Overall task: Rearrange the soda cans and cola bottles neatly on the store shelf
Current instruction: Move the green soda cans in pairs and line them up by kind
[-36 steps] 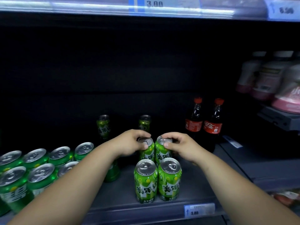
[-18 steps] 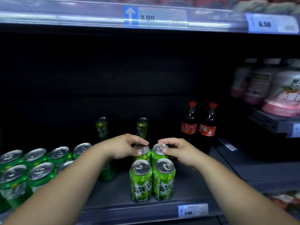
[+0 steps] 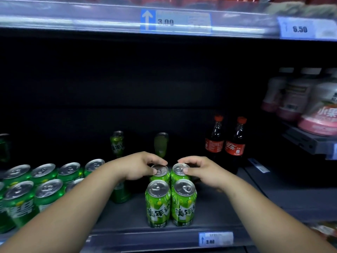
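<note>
Two light-green soda cans stand side by side at the front of the dark shelf [image 3: 209,214]: the front left can [image 3: 158,207] and the front right can [image 3: 183,205]. Right behind them stand two more. My left hand [image 3: 138,166] grips the top of the rear left can [image 3: 160,171], and my right hand [image 3: 200,170] grips the top of the rear right can [image 3: 179,170]. Two cola bottles [image 3: 225,143] with red caps stand upright at the back right. Farther back in the dark are two single green cans [image 3: 118,142].
A block of several darker green cans [image 3: 36,181] fills the shelf's left side. Another green can [image 3: 121,193] stands partly hidden behind my left forearm. Pink-and-white bottles [image 3: 313,103] sit on a raised shelf at right. A price tag [image 3: 216,238] marks the front rail.
The view has tilted up a little. Both hands have stayed on the tops of the two rear cans, which now sit close behind the front pair.
</note>
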`<state>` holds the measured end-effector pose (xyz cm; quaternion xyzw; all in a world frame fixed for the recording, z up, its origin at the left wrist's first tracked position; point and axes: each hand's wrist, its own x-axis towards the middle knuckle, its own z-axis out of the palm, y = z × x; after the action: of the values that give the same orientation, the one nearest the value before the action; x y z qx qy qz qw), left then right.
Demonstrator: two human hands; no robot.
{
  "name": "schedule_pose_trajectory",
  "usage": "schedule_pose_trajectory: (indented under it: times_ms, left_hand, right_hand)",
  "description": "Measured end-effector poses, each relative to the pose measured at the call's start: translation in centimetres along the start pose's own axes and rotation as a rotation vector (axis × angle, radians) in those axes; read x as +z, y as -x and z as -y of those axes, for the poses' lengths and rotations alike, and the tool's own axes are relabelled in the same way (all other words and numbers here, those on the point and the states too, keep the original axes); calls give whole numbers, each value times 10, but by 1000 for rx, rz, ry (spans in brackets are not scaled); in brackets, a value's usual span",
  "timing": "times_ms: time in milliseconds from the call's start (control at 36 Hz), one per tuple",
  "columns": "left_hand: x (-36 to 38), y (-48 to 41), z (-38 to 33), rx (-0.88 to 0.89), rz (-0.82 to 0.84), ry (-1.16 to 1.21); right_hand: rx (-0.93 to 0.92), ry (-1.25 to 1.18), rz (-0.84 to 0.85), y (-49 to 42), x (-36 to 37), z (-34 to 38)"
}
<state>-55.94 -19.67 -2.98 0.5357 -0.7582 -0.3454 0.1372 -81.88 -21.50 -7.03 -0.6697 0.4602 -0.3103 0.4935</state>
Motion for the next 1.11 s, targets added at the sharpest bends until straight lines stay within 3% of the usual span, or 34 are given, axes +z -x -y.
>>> schedule_pose_trajectory:
  times_ms: [361,611,806,1111]
  left_hand:
    - [-65,9,20,42,-375,-89]
    - [-93,-7,59,-47,-384,-176]
    - [-107,-37,85,-1,-402,-185]
    - [-119,-66,124,12,-407,-162]
  right_hand:
    - [-160,77,-52,-46,15,40]
    - [-177,318,-52,-91,29,50]
    - [-204,424,-42,-130,42,45]
    - [-235,455,-128,-170,43,35]
